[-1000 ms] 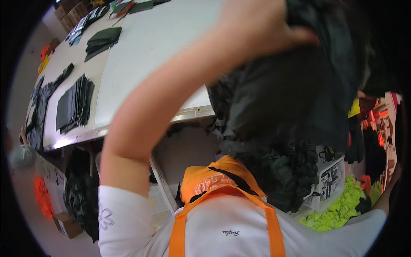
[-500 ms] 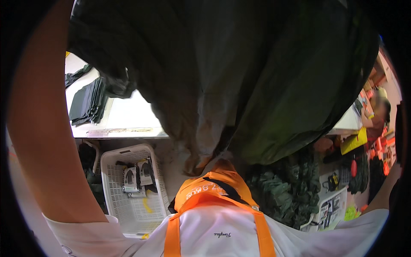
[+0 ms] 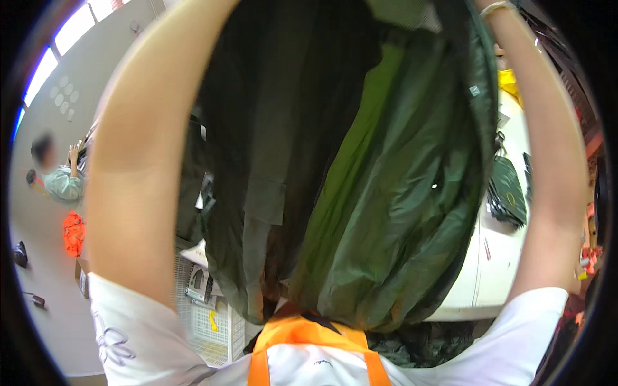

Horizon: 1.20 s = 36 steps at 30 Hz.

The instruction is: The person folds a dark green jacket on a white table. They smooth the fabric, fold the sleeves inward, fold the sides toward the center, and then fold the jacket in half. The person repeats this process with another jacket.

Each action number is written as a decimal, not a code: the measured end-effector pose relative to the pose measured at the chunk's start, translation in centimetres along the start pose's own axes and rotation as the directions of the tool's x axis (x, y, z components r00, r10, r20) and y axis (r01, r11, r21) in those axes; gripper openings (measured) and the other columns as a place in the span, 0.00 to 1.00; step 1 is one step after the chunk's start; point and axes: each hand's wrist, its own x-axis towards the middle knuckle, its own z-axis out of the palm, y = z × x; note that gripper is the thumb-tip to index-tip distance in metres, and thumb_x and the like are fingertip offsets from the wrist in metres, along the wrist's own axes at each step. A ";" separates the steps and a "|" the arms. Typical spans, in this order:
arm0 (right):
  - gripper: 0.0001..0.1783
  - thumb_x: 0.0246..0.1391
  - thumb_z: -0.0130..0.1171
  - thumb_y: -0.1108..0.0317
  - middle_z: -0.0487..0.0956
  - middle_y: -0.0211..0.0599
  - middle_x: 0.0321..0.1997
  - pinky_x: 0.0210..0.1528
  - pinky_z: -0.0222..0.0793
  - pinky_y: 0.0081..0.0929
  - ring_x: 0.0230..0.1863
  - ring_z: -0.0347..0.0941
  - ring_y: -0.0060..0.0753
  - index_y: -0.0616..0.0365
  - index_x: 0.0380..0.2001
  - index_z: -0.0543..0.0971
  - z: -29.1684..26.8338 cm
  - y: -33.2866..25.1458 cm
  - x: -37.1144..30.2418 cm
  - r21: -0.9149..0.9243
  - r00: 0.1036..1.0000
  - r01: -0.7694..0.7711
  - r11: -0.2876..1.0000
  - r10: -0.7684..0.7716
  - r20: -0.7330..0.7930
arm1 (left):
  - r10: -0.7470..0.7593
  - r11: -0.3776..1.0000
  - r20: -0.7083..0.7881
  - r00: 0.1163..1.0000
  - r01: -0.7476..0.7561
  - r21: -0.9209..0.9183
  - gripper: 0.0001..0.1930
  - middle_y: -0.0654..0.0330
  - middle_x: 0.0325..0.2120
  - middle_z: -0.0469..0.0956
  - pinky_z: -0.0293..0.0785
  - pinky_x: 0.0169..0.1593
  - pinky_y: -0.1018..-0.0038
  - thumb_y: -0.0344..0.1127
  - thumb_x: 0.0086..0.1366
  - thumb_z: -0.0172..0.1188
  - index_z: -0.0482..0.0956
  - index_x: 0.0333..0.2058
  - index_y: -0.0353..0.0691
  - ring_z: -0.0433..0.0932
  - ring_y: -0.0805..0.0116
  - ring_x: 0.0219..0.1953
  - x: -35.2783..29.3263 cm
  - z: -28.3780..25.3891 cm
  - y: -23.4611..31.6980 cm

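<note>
A large dark green jacket (image 3: 393,174) of thin, shiny fabric hangs spread out in front of me, and mesh shows inside it at the top edge. My left arm (image 3: 151,141) reaches up along its left side, with the left hand beyond the top of the picture. On the other side my right arm (image 3: 547,174) is raised too, a pale bracelet (image 3: 497,8) round its wrist. Only a sliver of my right hand (image 3: 481,4) shows beyond the bracelet, next to the jacket's upper edge. Its fingers are hidden, so I cannot see what it grips.
A white table (image 3: 467,283) stands behind the jacket, with a stack of folded dark garments (image 3: 506,193) at the right. Low on the left is a white plastic basket (image 3: 238,331) with packets. Dark fabric (image 3: 425,344) lies below the table. Another person (image 3: 61,180) is far left.
My view has turned, and the jacket now hangs more centrally between my arms, its green side more visible. My right arm has come up into view. A person at the left now shows.
</note>
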 end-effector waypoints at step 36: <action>0.29 0.50 0.62 0.60 0.77 0.54 0.46 0.32 0.75 0.32 0.28 0.79 0.46 0.54 0.56 0.70 -14.9 -29.3 -39.5 -0.733 0.122 -0.614 0.292 0.953 0.278 | 0.826 0.511 0.544 0.146 0.211 -0.833 0.35 0.54 0.66 0.52 0.42 0.67 0.53 0.63 0.60 0.50 0.65 0.60 0.49 0.46 0.52 0.68 -44.0 -15.2 34.6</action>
